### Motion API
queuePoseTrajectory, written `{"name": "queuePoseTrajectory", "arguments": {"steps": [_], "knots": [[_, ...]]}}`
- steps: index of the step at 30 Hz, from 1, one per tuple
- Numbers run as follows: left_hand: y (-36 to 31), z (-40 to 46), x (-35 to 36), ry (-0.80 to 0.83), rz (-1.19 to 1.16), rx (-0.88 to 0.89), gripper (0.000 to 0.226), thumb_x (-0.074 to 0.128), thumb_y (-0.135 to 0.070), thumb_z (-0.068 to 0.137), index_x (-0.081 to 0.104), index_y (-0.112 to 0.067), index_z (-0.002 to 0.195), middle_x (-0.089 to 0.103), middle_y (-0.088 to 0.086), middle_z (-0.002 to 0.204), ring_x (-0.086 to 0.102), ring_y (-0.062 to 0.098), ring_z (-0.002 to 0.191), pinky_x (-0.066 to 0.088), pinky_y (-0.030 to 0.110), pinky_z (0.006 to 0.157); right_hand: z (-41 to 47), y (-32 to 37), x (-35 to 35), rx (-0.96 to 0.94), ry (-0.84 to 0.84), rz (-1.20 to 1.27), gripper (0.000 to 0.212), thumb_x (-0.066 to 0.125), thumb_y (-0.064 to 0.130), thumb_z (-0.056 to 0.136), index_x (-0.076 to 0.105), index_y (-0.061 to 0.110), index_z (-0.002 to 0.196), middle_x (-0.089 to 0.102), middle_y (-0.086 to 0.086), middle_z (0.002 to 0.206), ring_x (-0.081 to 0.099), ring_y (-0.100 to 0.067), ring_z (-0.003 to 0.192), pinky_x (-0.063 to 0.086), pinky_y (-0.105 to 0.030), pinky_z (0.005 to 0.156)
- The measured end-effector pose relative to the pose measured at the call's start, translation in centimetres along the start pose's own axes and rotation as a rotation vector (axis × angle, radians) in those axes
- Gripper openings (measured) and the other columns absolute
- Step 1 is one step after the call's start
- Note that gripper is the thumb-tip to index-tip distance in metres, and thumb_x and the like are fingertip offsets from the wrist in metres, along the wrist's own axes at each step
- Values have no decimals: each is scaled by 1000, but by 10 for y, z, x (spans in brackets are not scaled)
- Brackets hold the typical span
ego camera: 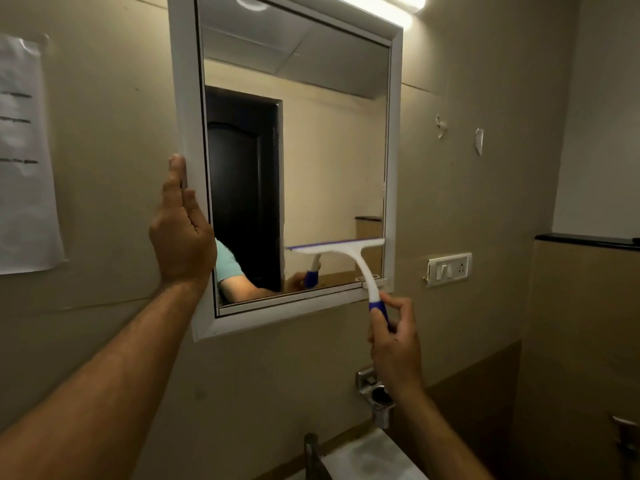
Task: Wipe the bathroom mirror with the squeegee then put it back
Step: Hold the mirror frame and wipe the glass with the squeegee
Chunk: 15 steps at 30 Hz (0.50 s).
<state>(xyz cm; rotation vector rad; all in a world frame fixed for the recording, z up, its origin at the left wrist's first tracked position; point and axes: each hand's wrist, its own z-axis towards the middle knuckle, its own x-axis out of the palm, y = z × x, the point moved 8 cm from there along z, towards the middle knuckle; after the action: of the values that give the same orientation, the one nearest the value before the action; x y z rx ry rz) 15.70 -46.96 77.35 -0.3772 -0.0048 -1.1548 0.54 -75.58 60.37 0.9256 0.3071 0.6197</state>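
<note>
A white-framed mirror (187, 98) hangs on the beige wall. My left hand (181, 226) grips its left frame edge, fingers wrapped behind and thumb pointing up. A white squeegee (346, 249) with a purple blade and blue grip lies with its blade flat against the glass near the lower right corner. My right hand (394, 341) holds its blue handle just below the mirror's bottom frame. The glass reflects a dark door, a ceiling and my arm.
A paper sheet (24, 161) is taped to the wall at left. A switch and socket plate (448, 270) sits right of the mirror. Below are a chrome holder (379, 400), a tap (311, 448) and a white basin (367, 459). A dark ledge (585, 240) runs at right.
</note>
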Motion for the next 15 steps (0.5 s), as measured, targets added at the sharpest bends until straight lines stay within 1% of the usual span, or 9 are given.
{"name": "queuePoseTrajectory", "arguments": {"steps": [2,3,5,6,8,10,13,15], "knots": [[0,2,-1,1,-9,-16,43,36,-13,104,40,-13,147,48,3,147,47,18,132,26,2,104,20,33,0,-77,-9,12,28,57,23,95,47,35,118,61,-3,91,64,-10,65,54,-23,52],[-1,3,-1,-1,-17,-23,43,36,-12,103,41,-13,146,49,3,146,47,17,132,26,3,104,33,52,2,-132,-7,17,34,60,21,93,46,34,120,61,-1,95,66,-13,71,58,-26,57],[-3,7,-3,-13,-35,-39,45,37,-10,101,43,-13,145,50,2,145,49,16,130,30,7,104,57,84,7,-204,-8,6,39,64,21,90,45,37,119,61,0,100,67,-20,77,61,-32,62],[-6,11,-3,-20,-48,-53,46,37,-9,100,44,-13,145,51,2,144,49,15,129,30,6,103,67,91,8,-213,-16,3,39,65,22,90,45,39,118,60,-1,102,67,-21,79,61,-34,63],[-11,21,-1,-26,-68,-82,47,38,-6,99,45,-13,145,51,3,144,49,14,128,28,0,100,70,88,9,-183,-12,16,36,64,25,90,46,41,116,61,-3,102,67,-23,79,60,-34,63],[-16,33,1,-25,-78,-92,47,39,-7,98,45,-12,145,51,3,144,49,12,129,27,-3,99,54,64,7,-124,9,27,34,63,24,91,47,39,116,62,-5,102,67,-22,75,58,-29,61],[-19,50,6,-13,-83,-84,47,39,-10,99,43,-13,146,50,3,145,46,4,125,26,-6,96,25,31,1,-49,46,64,34,63,19,91,48,37,116,61,-4,106,68,-18,75,59,-29,59],[-20,63,11,12,-82,-75,46,39,-15,102,38,-15,148,47,2,148,45,7,129,24,-6,96,30,38,-5,-63,19,68,36,63,15,90,50,37,115,62,-2,106,69,-17,76,60,-31,58]]}}
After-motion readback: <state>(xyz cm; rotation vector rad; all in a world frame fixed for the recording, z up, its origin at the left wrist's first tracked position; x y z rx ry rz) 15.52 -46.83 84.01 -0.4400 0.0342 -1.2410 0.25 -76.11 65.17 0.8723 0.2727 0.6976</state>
